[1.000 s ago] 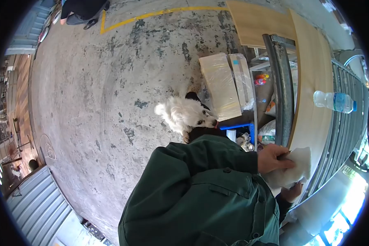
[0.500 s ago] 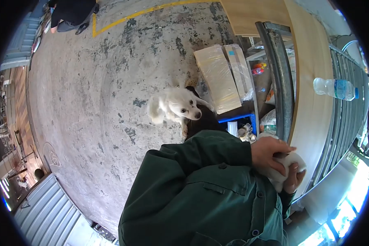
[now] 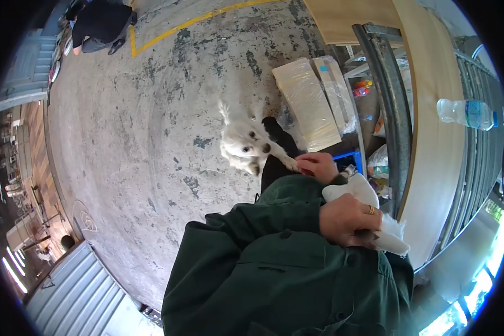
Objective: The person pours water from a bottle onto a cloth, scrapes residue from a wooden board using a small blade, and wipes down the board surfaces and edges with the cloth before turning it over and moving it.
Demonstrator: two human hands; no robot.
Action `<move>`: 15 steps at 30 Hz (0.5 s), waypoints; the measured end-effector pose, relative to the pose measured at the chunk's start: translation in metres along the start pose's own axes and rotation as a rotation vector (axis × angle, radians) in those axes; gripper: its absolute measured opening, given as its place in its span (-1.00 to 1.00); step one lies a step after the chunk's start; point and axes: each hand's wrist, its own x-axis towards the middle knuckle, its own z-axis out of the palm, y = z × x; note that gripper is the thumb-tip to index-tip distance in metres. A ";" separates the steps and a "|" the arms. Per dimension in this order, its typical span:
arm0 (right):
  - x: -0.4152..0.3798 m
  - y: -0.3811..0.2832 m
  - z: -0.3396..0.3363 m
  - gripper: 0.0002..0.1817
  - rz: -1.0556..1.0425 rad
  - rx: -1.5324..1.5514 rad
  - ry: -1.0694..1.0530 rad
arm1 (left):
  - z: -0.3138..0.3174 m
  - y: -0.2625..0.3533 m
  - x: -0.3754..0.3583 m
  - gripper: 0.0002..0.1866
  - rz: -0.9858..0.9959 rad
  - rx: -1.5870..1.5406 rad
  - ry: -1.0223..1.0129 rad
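My left hand (image 3: pixel 350 219), with a ring on one finger, grips a soft white piece of padding (image 3: pixel 391 238). This white material looks fuzzy along its edge, and part of it (image 3: pixel 357 189) shows beyond my knuckles. My right hand (image 3: pixel 317 166) is lower, its fingers curled at the front paw (image 3: pixel 290 163) of a white dog (image 3: pixel 243 140). The dog rears up against my dark-trousered leg (image 3: pixel 274 171) and faces me. My right wrist is partly hidden behind the white piece.
A water bottle (image 3: pixel 467 114) lies on a wooden board (image 3: pixel 431 162) at the right, beside a metal post (image 3: pixel 387 95). Plastic-wrapped flat packs (image 3: pixel 308 101) and a blue crate (image 3: pixel 357 159) are near my leg. Another person (image 3: pixel 101 25) crouches at far left.
My right hand has left the white piece and reached to the dog's paw. My left hand keeps the piece, now squeezed and turned. The dog has shifted right, nearer my leg.
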 end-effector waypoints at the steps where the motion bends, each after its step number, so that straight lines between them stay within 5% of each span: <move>1: 0.016 0.013 0.011 -0.83 -0.037 -0.070 0.013 | -0.003 0.000 -0.003 -0.77 0.003 -0.002 0.001; 5: 0.044 0.034 0.044 -0.79 -0.363 -0.313 0.264 | -0.021 0.003 -0.016 -0.77 -0.062 -0.017 0.027; 8: 0.069 0.066 0.053 -0.81 -0.125 -0.137 0.273 | -0.031 0.006 -0.026 -0.79 -0.181 -0.041 0.039; 15: 0.107 0.051 0.091 -0.88 -0.206 -0.314 0.315 | -0.049 0.000 -0.033 -0.79 -0.215 -0.045 0.088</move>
